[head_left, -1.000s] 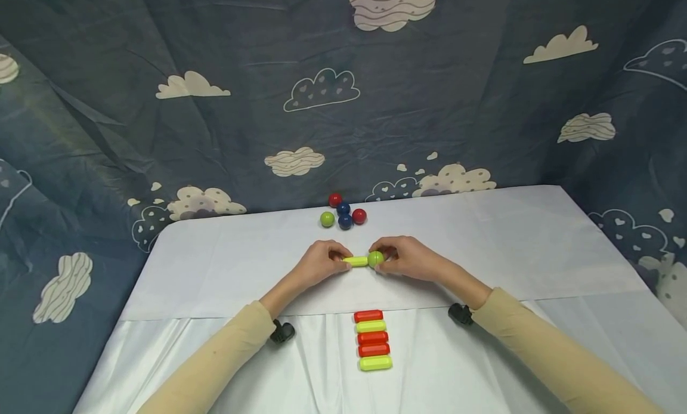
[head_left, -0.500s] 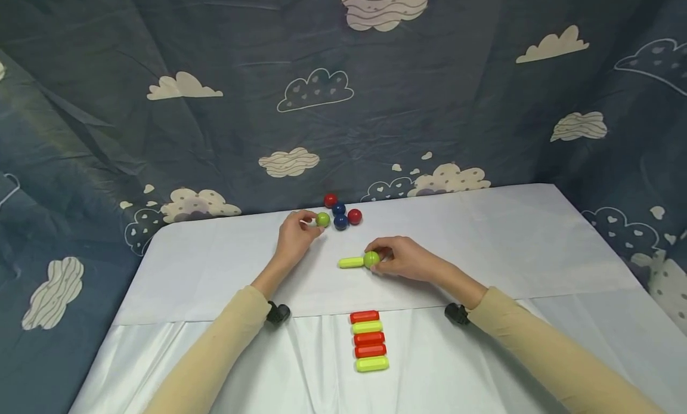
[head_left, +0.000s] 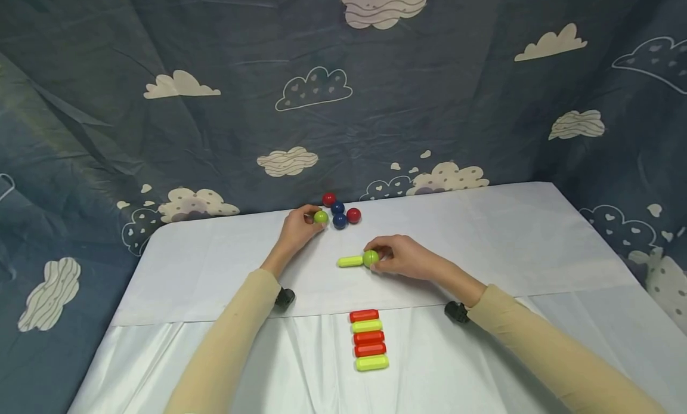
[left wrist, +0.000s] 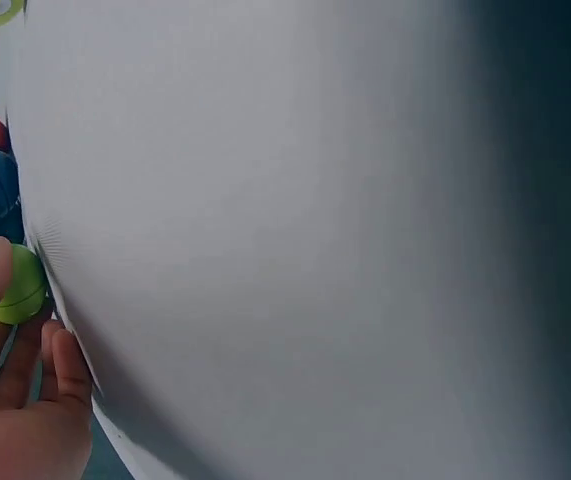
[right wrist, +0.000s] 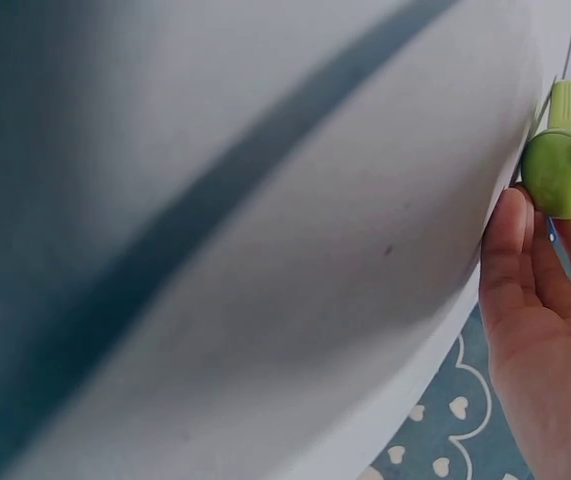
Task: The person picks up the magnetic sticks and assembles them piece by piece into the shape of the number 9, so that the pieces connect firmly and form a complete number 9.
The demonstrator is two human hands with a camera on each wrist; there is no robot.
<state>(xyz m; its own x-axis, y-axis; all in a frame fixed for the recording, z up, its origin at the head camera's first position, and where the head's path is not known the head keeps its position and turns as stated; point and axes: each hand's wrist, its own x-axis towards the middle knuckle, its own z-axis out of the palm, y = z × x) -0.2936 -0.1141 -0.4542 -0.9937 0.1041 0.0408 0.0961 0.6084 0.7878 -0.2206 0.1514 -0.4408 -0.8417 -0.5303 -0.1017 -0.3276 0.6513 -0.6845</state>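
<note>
At the back of the table, my left hand (head_left: 296, 229) pinches a green ball (head_left: 321, 217) between thumb and fingers; the left wrist view shows the thumb over this ball (left wrist: 23, 285). My right hand (head_left: 405, 258) holds a second green ball (head_left: 370, 258) near the table's middle. A yellow-green stick (head_left: 350, 262) extends leftward from that ball, end against it. In the right wrist view, thumb and fingertips surround the ball (right wrist: 557, 175), with the ridged stick (right wrist: 566, 103) beyond.
Beside the left hand sit two red balls, one nearer (head_left: 353, 215) and one farther (head_left: 329, 199), and two blue balls (head_left: 339, 221). Several red and yellow-green sticks (head_left: 370, 337) lie in a column on the white cloth (head_left: 440, 354) in front. A cloud-patterned curtain (head_left: 231, 127) hangs behind.
My left hand has let go of the stick, moved back and left, and taken hold of the other green ball. My right hand stays on its ball with the stick attached.
</note>
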